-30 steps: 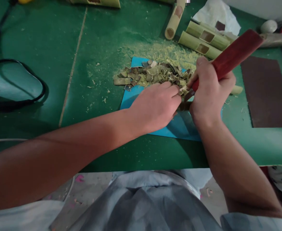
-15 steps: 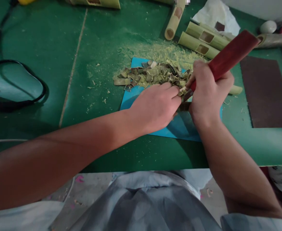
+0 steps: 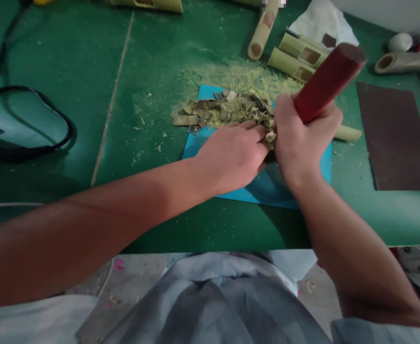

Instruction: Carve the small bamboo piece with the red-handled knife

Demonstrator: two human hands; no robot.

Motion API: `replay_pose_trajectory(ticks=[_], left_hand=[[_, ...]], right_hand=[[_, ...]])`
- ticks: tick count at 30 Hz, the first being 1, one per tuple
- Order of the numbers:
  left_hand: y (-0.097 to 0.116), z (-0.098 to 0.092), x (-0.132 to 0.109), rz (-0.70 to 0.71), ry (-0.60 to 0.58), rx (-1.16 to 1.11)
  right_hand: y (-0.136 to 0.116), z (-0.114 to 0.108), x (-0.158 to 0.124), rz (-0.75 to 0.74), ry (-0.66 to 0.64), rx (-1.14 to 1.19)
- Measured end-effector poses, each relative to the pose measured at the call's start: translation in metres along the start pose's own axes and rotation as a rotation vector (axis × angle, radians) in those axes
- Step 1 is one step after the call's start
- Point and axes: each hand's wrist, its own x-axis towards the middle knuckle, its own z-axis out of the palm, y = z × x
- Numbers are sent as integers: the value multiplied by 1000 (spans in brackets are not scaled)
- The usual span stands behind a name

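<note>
My right hand point(image 3: 305, 138) is closed round the thick red handle of a knife point(image 3: 329, 81). The handle slants up to the right, and the hand hides the blade. Close on its left, my left hand point(image 3: 233, 155) is curled palm down over a dark strip of bamboo point(image 3: 271, 155), mostly covered by the fingers. Both hands are above a blue mat point(image 3: 267, 191). Beyond my left fingers lies a heap of brown-green bamboo chips point(image 3: 227, 110), with pale shavings on its far side. A bamboo stick point(image 3: 348, 133) pokes out behind my right hand.
Bamboo tubes with cut windows point(image 3: 294, 64) lie at the back right, beside white paper point(image 3: 324, 21). A dark brown sheet point(image 3: 396, 138) is on the right. Black cable point(image 3: 66, 129) loops across the green table point(image 3: 152, 52) at left.
The knife handle has tipped more upright and moved left, and the blade has gone out of sight behind my right hand. My left hand keeps its hold.
</note>
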Motion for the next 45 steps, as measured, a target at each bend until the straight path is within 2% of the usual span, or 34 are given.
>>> replay_pose_trajectory(ticks=[4, 7, 10, 13, 16, 20, 29, 38, 45], left_hand=[[-5, 1, 2, -24, -8, -50], [-6, -2, 5, -57, -34, -76], [-5, -7, 9, -129, -130, -71], [-5, -9, 11, -162, -179, -61], [-6, -6, 8, -115, -114, -38], [-8, 0, 4, -34, -36, 21], [-5, 1, -1, 56, -10, 41], [-6, 3, -2, 34, -1, 23], [-5, 3, -3, 39, 13, 44]], right_hand=[[-4, 5, 1, 24, 1, 21], [-3, 6, 3, 100, 3, 36], [1, 6, 4, 184, -28, 32], [6, 6, 5, 166, 44, 115], [10, 3, 7, 119, 105, 225], [10, -2, 6, 118, 92, 231], [5, -3, 2, 75, 84, 174], [7, -2, 3, 61, 65, 229], [9, 0, 3, 77, 51, 160]])
